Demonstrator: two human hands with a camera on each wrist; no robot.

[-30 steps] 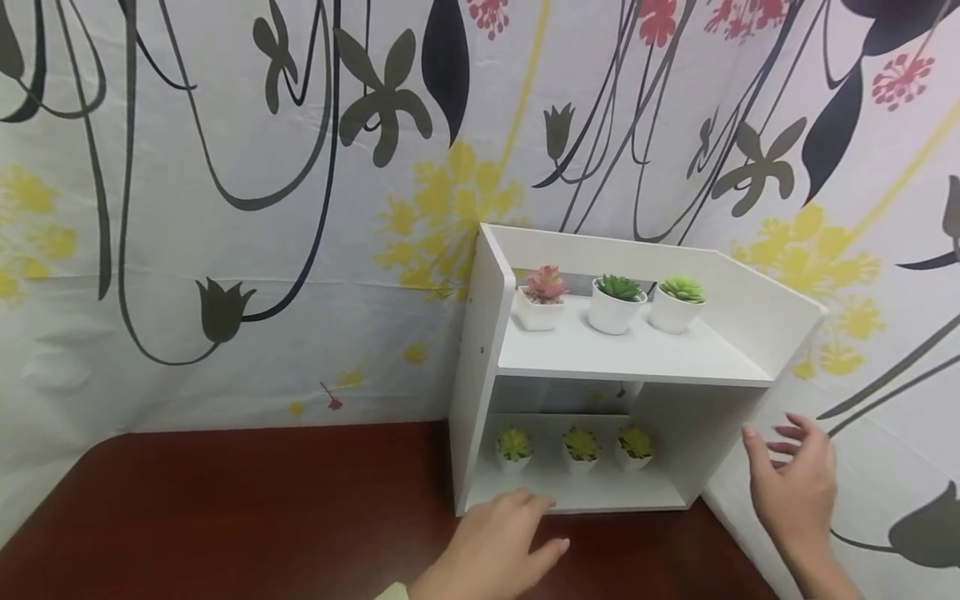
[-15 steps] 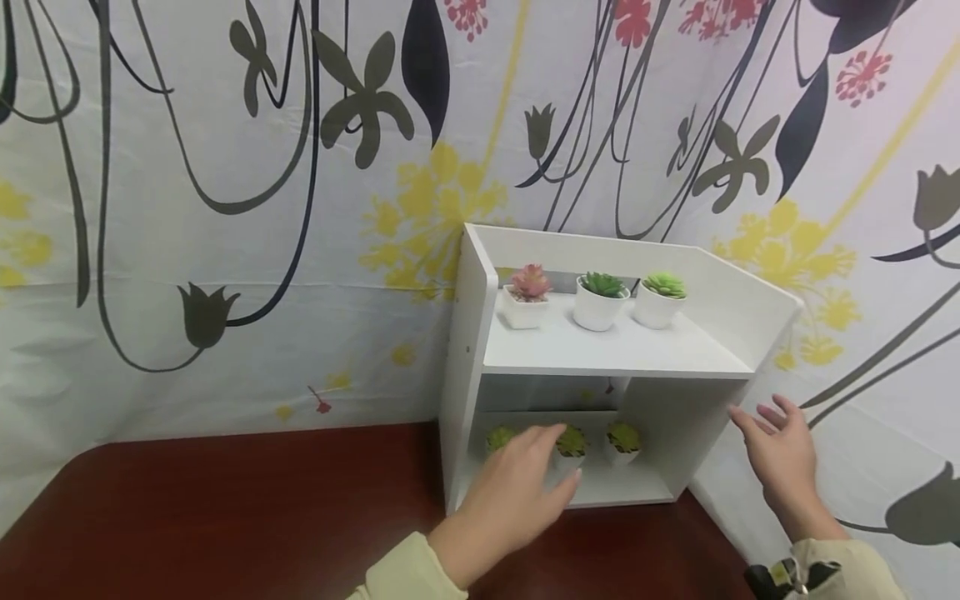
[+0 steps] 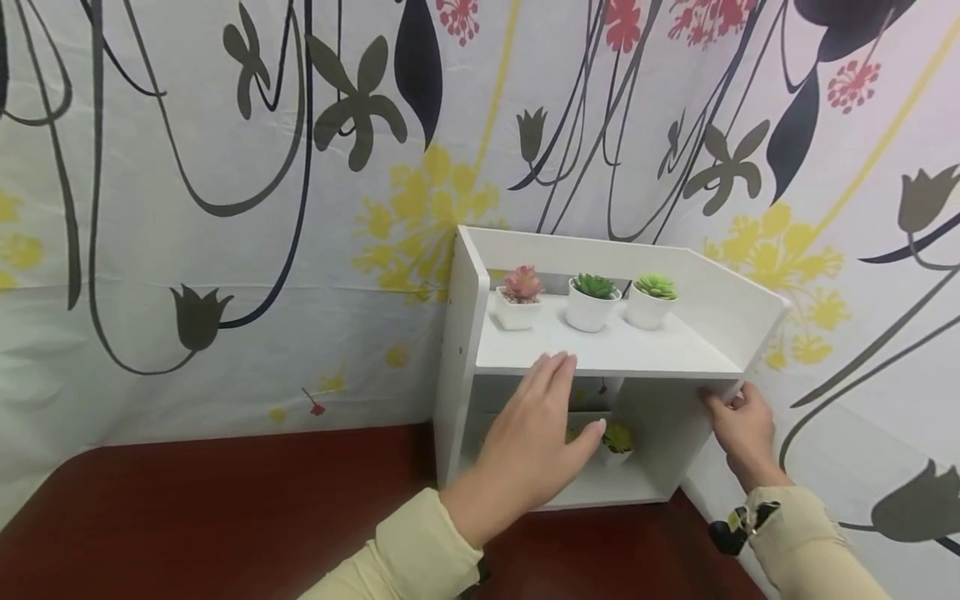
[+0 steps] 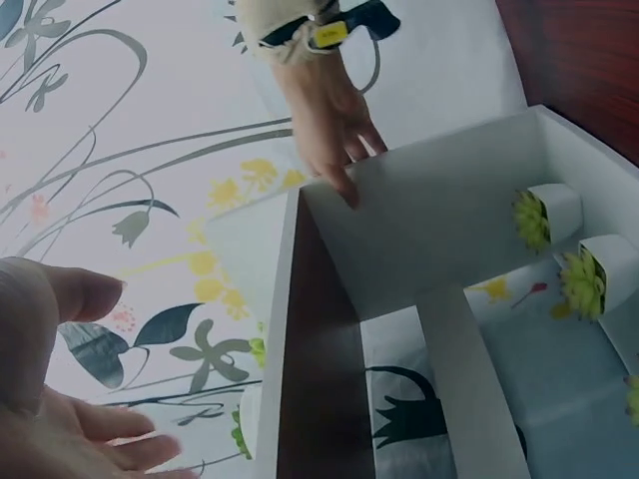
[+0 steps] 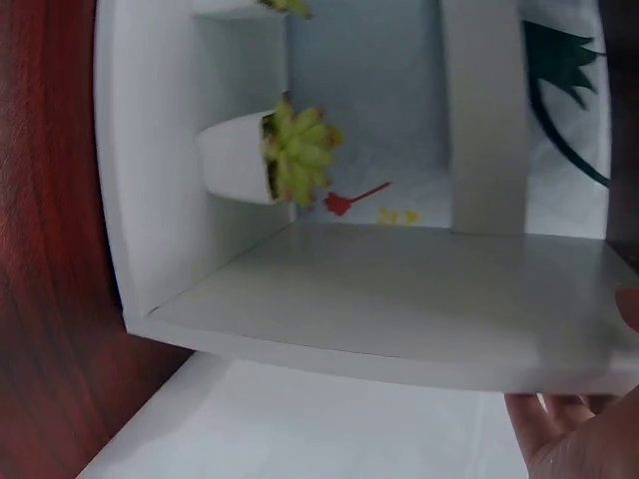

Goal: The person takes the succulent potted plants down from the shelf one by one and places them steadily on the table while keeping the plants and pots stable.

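Observation:
A white two-tier shelf (image 3: 615,354) stands on a dark red-brown table. At its right side panel, just under the upper board, my right hand (image 3: 742,429) grips the front edge, thumb inside and fingers outside, as the right wrist view also shows. My left hand (image 3: 525,433) is in front of the shelf with fingers straight, holding nothing; in the left wrist view it appears apart from the upper board. On top sit a pink succulent (image 3: 519,296), a dark green succulent (image 3: 592,302) and a light green succulent (image 3: 651,300), in white pots.
Yellow-green potted succulents stand on the lower tier, one (image 3: 618,439) visible at right, others mostly behind my left hand. The table (image 3: 225,508) extends left. A floral-patterned cloth (image 3: 225,250) hangs behind and to the right of the shelf.
My left hand has risen from the lower tier's front to the upper board's level. My right hand has moved left onto the side panel and taken hold of it. The view has shifted slightly.

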